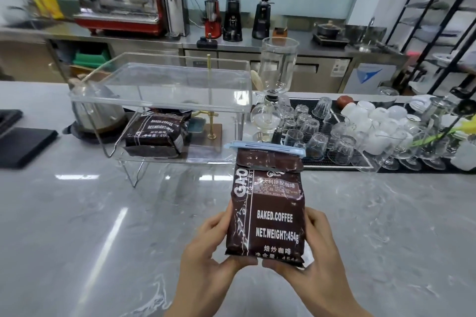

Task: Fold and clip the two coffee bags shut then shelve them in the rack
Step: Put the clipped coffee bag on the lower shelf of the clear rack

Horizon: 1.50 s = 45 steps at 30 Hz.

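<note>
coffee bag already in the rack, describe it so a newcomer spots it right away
On the grey marble counter stands a clear acrylic rack. The shelved coffee bag leans on its lower shelf. Unlike the blue-clipped bag held upright in both hands, nobody touches it.

On the grey marbled desk (77, 213) before you stood a glass siphon brewer (275, 90) beside a black mat (322, 159) crowded with upturned glasses (316, 145) and white cups (373, 117), while a red espresso machine (116, 0) and three grinders (234, 8) lined the steel back counter (283, 38).
</note>
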{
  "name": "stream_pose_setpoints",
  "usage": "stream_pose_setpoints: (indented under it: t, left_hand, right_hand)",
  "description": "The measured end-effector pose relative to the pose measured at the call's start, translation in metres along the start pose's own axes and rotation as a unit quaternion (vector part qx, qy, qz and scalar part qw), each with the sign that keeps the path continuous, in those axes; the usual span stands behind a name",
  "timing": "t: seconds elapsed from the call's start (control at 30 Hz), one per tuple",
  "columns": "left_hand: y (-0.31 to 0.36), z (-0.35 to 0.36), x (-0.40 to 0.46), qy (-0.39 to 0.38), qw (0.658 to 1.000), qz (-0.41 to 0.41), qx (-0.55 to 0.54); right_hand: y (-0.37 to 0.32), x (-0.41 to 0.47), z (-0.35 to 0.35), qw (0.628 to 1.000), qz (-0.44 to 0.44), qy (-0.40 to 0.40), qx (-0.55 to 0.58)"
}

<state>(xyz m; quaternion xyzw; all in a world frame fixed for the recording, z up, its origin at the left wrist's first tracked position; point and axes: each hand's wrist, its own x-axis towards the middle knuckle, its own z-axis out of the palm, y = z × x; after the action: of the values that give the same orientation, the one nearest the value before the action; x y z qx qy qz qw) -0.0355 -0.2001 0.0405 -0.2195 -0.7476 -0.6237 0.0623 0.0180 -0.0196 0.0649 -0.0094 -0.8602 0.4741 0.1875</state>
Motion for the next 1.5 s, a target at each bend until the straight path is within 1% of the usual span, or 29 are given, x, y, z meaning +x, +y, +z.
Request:
stream_pose_setpoints:
  t: [0.1, 0.27, 0.43, 0.57, 0.67, 0.8, 0.93, 1.07, 1.17, 1.27, 1.33, 1.43, 1.5]
  left_hand:
    - [-0.001, -0.011, -0.005, 0.016, 1.000, 0.005, 0.014]
    - [-0.005, -0.026, -0.014, 0.033, 0.998, 0.026, 0.048]
    - [-0.002, -0.038, -0.017, 0.100, 0.993, 0.022, 0.050]
    - [-0.003, -0.044, -0.015, 0.156, 0.986, 0.001, 0.056]
    - [-0.006, -0.049, -0.012, 0.170, 0.984, -0.016, 0.059]
    - [-0.007, -0.057, -0.004, 0.189, 0.979, -0.021, 0.070]
    - [-0.012, -0.067, 0.007, 0.177, 0.980, -0.017, 0.087]
    - [-0.013, -0.079, 0.026, 0.125, 0.984, 0.002, 0.130]
    - [-0.010, -0.087, 0.046, 0.076, 0.988, 0.015, 0.136]
    - [-0.008, -0.093, 0.065, 0.051, 0.987, 0.025, 0.152]
    - [-0.008, -0.094, 0.077, 0.059, 0.984, 0.033, 0.167]
    - [-0.013, -0.094, 0.093, 0.096, 0.965, 0.066, 0.236]
    - [-0.019, -0.094, 0.104, 0.113, 0.956, 0.054, 0.265]
  right_hand:
    - [-0.003, -0.001, 0.013, 1.000, -0.028, 0.003, 0.004]
    - [-0.008, -0.006, 0.034, 0.999, -0.038, 0.006, 0.017]
    - [-0.017, -0.002, 0.057, 0.999, -0.041, 0.007, 0.034]
    - [-0.017, 0.009, 0.073, 0.997, -0.080, 0.021, 0.011]
    - [-0.017, 0.017, 0.084, 0.995, -0.094, 0.033, 0.003]
    - [-0.029, 0.027, 0.092, 0.994, -0.089, 0.047, 0.028]
    - [-0.035, 0.037, 0.097, 0.994, -0.094, 0.052, 0.004]
    - [-0.033, 0.048, 0.099, 0.997, -0.068, 0.040, -0.017]
    - [-0.034, 0.061, 0.101, 0.999, -0.037, 0.026, -0.020]
    - [-0.035, 0.075, 0.103, 1.000, -0.006, 0.009, -0.013]
    - [-0.038, 0.085, 0.105, 1.000, 0.014, 0.007, -0.005]
    - [-0.042, 0.099, 0.109, 0.999, 0.033, -0.001, 0.001]
    - [-0.044, 0.107, 0.112, 0.999, 0.042, 0.002, 0.009]
